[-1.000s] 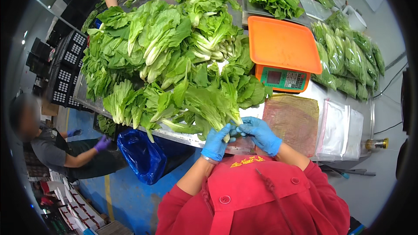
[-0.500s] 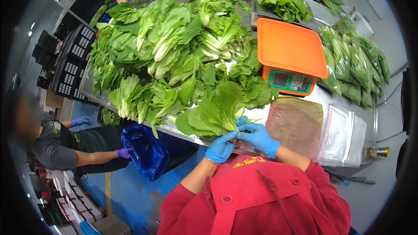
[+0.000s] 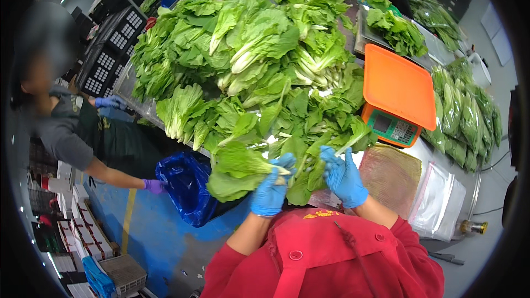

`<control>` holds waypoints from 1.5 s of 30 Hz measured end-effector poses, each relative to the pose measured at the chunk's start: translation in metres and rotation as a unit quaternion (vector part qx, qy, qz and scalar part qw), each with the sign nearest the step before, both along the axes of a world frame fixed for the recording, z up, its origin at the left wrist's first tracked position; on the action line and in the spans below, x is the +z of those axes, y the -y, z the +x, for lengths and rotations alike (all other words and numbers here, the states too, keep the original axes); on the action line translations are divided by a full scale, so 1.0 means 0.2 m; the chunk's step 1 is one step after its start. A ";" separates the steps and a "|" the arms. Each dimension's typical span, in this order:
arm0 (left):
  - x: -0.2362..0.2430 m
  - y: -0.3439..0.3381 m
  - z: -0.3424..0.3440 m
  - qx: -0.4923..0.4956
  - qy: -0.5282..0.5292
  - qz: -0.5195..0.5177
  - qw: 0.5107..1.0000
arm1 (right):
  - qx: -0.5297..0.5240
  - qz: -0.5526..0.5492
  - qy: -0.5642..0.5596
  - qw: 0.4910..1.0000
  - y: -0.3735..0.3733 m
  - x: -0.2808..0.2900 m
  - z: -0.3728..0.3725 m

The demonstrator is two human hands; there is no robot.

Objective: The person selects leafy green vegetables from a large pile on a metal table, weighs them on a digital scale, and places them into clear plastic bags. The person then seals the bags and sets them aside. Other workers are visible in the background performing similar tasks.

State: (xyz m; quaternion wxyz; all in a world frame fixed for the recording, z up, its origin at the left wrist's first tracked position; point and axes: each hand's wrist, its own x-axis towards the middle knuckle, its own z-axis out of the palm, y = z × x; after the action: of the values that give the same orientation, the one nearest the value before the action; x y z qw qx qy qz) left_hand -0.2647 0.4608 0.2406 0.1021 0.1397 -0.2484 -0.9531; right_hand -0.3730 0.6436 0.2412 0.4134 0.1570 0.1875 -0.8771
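Observation:
In a blue glove, my left hand (image 3: pixel 269 194) grips a leafy green cabbage plant (image 3: pixel 236 170) by its pale stem end; the broad leaves spread out to the left. My right hand (image 3: pixel 344 181), gloved the same way, is raised with its fingers apart and holds nothing. Loose green leaves (image 3: pixel 306 179) lie between the two hands at the table's near edge. Just beyond the right fingertips is a pale-stalked leaf (image 3: pixel 356 135). A large heap of leafy greens (image 3: pixel 248 44) covers the metal table ahead.
An orange scale (image 3: pixel 398 85) stands right of the heap. Near it lie a mesh sheet (image 3: pixel 391 176), clear plastic bags (image 3: pixel 440 201) and bagged greens (image 3: pixel 461 113). At left, a co-worker's purple-gloved hand (image 3: pixel 154 186) holds a blue bag (image 3: pixel 185 187). Other people work across the table.
My hands have moved apart: the left keeps the cabbage plant and has shifted left, while the right has let go and opened. The whole view has shifted a little.

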 end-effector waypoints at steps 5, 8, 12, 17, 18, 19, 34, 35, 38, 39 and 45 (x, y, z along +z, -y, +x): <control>0.07 0.33 0.12 0.148 -0.036 0.033 0.988 | 0.274 0.258 -0.408 0.832 0.42 0.25 -0.01; 0.07 0.43 0.17 0.187 -0.030 0.040 0.981 | 0.034 0.345 -0.853 0.389 0.78 0.11 -0.12; 0.04 0.50 0.19 0.227 0.009 0.018 0.974 | 0.103 0.467 -0.857 0.191 1.05 -0.14 -0.26; 0.05 0.55 0.19 0.253 0.137 -0.225 0.931 | 0.086 0.409 -0.896 0.153 0.95 0.24 -0.33; 0.06 0.54 0.17 0.207 0.151 -0.260 0.931 | 0.091 0.398 -0.902 0.142 0.91 0.33 -0.34; 0.05 0.52 0.14 0.170 0.157 -0.293 0.928 | 0.096 0.385 -0.908 0.134 0.89 0.41 -0.36; -0.13 0.07 -0.21 0.086 0.174 -0.088 0.977 | -0.015 0.499 -0.636 0.588 0.38 0.13 -0.14; -0.17 0.06 -0.23 0.096 0.175 -0.077 0.977 | -0.005 0.450 -0.598 0.663 0.34 -0.07 -0.08; -0.15 0.01 -0.23 0.069 0.214 -0.097 0.970 | 0.123 0.334 -0.368 0.859 0.29 -0.06 0.01; -0.10 -0.01 -0.23 0.069 0.230 -0.096 0.966 | 0.123 0.321 -0.348 0.872 0.29 -0.06 0.02; 0.01 -0.05 -0.21 -0.034 0.176 -0.065 0.982 | 0.141 0.304 -0.296 0.895 0.27 0.00 -0.05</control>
State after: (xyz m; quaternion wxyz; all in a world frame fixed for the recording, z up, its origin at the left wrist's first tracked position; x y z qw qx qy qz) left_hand -0.3061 0.4716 0.2435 0.0335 0.2895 -0.3283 -0.8985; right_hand -0.3823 0.5897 0.2416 0.3902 -0.0202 0.5786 -0.7159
